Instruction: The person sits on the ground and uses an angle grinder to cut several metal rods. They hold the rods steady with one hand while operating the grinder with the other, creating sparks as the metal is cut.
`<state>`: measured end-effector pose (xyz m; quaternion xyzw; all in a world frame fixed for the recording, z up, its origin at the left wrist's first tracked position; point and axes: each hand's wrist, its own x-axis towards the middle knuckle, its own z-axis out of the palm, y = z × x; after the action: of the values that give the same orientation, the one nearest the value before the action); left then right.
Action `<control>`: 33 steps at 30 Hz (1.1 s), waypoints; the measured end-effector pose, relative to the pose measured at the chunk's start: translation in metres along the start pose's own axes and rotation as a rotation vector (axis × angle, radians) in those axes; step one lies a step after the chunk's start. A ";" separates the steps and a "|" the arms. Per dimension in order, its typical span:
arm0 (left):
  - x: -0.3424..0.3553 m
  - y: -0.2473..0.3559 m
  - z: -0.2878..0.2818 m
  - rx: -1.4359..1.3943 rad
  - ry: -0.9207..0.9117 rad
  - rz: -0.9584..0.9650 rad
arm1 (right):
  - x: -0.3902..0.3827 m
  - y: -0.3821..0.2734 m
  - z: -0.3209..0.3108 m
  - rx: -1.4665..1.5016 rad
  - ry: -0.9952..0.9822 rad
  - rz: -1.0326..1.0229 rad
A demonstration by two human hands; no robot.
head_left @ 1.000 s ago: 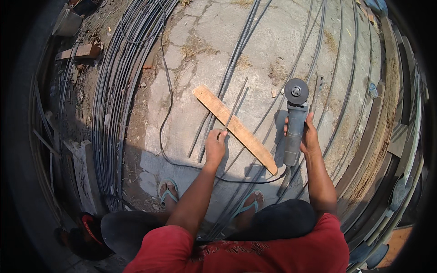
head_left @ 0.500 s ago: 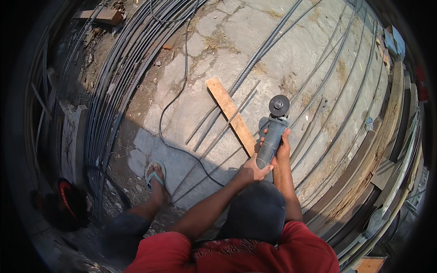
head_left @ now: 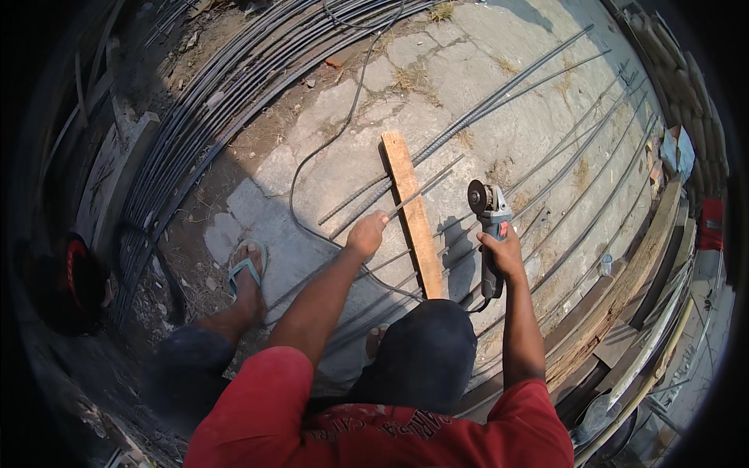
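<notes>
- Two hands out front, beyond one red shirt (head_left: 374, 437) and one dark-clad knee (head_left: 425, 351); one sandalled foot (head_left: 248, 269) plain at left, a second partly hidden by the knee.
- One angle grinder (head_left: 491, 222), single dark disc (head_left: 477, 197) at its upper end; one plank (head_left: 413, 214); one thin rod (head_left: 429, 186) in hand. At least two thicker bars (head_left: 499, 92) run beneath the plank. Bundled bars (head_left: 211, 125) at left too many to count.
- Left hand (head_left: 367, 234): fingers closed on the thin rod, which slants up over the plank's face. Fingertips mostly hidden.
- Right hand (head_left: 504, 251): fingers wrapped round the grinder's body, no wide spread. Tool held upright, disc uppermost, right of the plank and apart from it.
- Surface: cracked pale concrete (head_left: 328, 129), sunlit; shade across the near left. Dry grass tufts (head_left: 417, 82) in the cracks. Black cord (head_left: 296, 175) loops left of the plank.
- Edges: bare soil (head_left: 253, 144) under and beside the bundle; weathered timber beam (head_left: 636, 273) along the right; blue sheet-like item (head_left: 679, 152) farther off, upper right.
</notes>
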<state>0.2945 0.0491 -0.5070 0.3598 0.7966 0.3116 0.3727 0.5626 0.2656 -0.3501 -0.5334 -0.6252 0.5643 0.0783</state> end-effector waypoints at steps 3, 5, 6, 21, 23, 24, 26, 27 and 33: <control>-0.003 0.020 0.011 0.022 -0.026 -0.053 | -0.005 -0.002 -0.017 -0.283 -0.012 -0.027; -0.007 0.023 0.009 0.054 -0.022 -0.074 | 0.001 0.005 -0.014 -0.384 -0.052 -0.126; -0.010 0.029 0.008 0.065 -0.033 -0.095 | 0.006 0.021 -0.015 -0.394 -0.036 -0.141; -0.020 0.006 0.004 -0.033 -0.024 -0.139 | 0.025 0.008 0.032 -0.640 -0.193 -0.141; -0.022 -0.005 0.008 -0.044 0.008 -0.108 | 0.027 0.004 0.042 -0.645 -0.206 -0.162; -0.023 -0.011 0.009 -0.046 0.024 -0.097 | 0.028 0.002 0.048 -0.622 -0.216 -0.177; -0.022 -0.005 0.009 -0.039 0.009 -0.087 | 0.027 -0.001 0.051 -0.634 -0.210 -0.172; -0.023 -0.003 0.007 -0.022 -0.010 -0.096 | 0.026 -0.002 0.052 -0.638 -0.207 -0.170; -0.023 0.013 -0.002 0.011 -0.086 -0.141 | 0.030 0.011 0.050 -0.648 -0.198 -0.148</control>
<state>0.3077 0.0375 -0.4873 0.3179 0.8049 0.2645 0.4256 0.5216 0.2555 -0.3918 -0.4264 -0.8136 0.3782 -0.1153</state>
